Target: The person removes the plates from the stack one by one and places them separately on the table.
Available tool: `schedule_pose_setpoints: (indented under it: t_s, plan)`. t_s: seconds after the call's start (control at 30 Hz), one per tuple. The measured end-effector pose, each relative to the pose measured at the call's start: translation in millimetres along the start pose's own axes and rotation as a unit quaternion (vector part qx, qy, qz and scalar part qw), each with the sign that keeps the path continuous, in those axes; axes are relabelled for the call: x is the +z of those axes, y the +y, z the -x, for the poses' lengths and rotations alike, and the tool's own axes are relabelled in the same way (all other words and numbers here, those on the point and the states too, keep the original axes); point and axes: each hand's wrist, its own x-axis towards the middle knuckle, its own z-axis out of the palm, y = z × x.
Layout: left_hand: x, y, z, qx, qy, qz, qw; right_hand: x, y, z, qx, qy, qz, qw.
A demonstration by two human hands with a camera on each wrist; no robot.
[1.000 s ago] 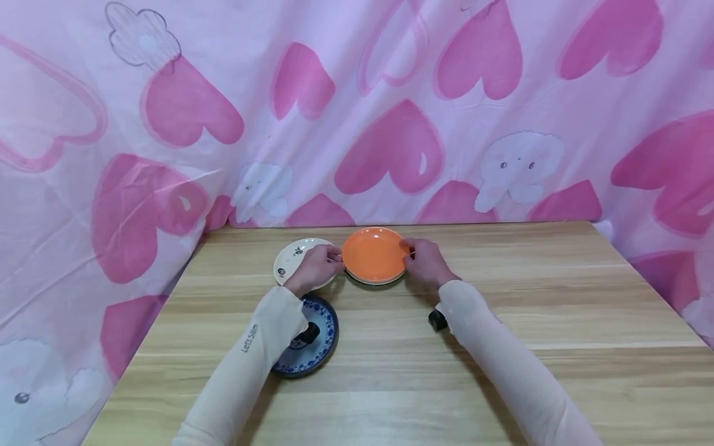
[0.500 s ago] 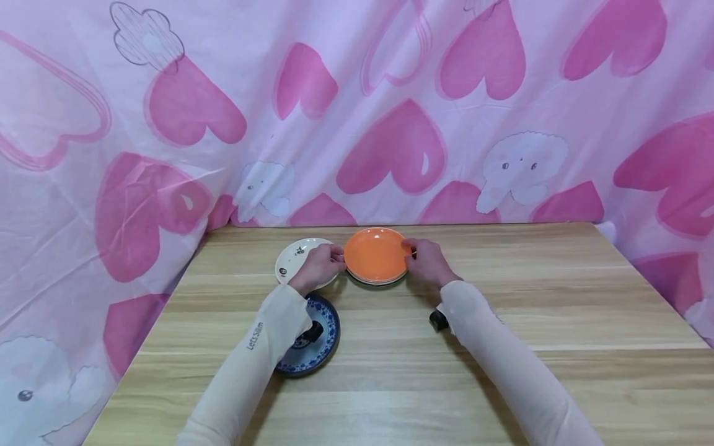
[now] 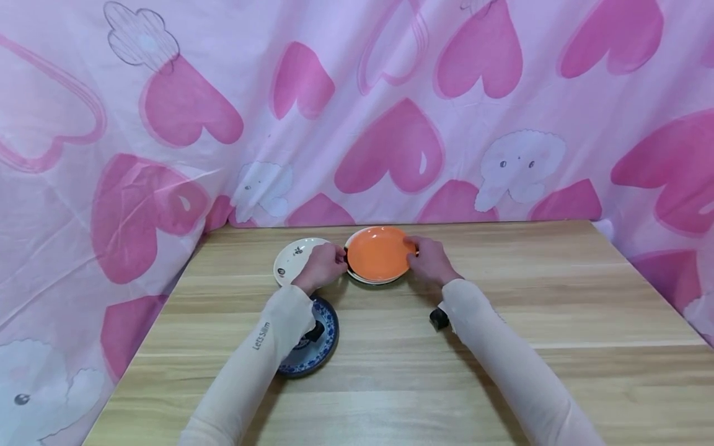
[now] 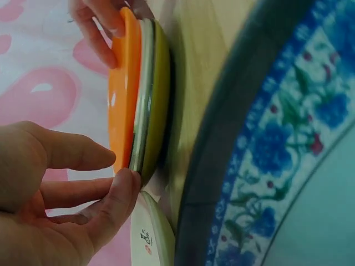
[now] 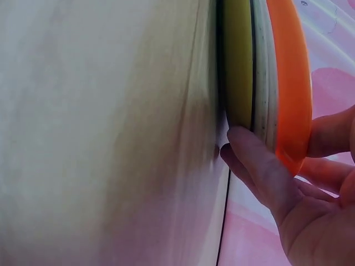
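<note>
An orange plate (image 3: 381, 253) tops a stack at the back of the table, with white plates (image 4: 145, 94) and an olive-yellow dish (image 4: 160, 94) below it. The orange plate lies off-centre to the right, so a pale rim shows at the left. My left hand (image 3: 320, 267) has thumb and fingertips at the stack's left rim, holding its edge. My right hand (image 3: 434, 260) pinches the orange plate's right edge, fingers over its top; one lower finger rests near the olive-yellow dish's side.
A white plate with small dark prints (image 3: 290, 263) lies left of the stack, partly under my left hand. A blue-patterned dish (image 3: 329, 347) stands nearer, partly covered by the left sleeve. A pink heart-print curtain (image 3: 390, 148) hangs behind the wooden table (image 3: 385, 396).
The orange plate has slid slightly right on the stack, baring the pale rim at its left. My right hand has shifted a little right with it; the left hand has moved slightly right.
</note>
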Motion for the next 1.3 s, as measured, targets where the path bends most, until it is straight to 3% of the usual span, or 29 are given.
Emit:
schedule_pose_setpoints:
  t_s: [0.33, 0.47, 0.67, 0.8, 0.97, 1.3]
  plan:
    - [2.1, 2.3, 0.2, -0.021, 0.024, -0.044, 0.9985, -9.9, 1.6, 6.3, 0.009, 0.004, -0.017, 1.000]
    - [1.9, 4.0, 0.5, -0.021, 0.034, -0.062, 0.9973, -10.1, 3.4, 6.0, 0.030, 0.000, -0.076, 0.997]
    - [7.3, 7.4, 1.8, -0.029, 0.048, -0.070, 0.9960, -9.7, 10.8, 6.5, 0.077, -0.012, -0.195, 0.978]
    - [9.2, 9.1, 1.3, -0.032, 0.056, -0.069, 0.9955, -14.0, 13.9, 9.8, 0.091, -0.021, -0.243, 0.965]
    - [9.6, 7.0, -0.1, -0.027, 0.056, -0.064, 0.9960, -19.6, 15.0, 14.0, 0.102, -0.035, -0.251, 0.962]
    - [7.1, 4.2, -3.5, -0.013, 0.058, -0.081, 0.9950, -27.7, 21.8, 21.1, 0.086, -0.069, -0.226, 0.968]
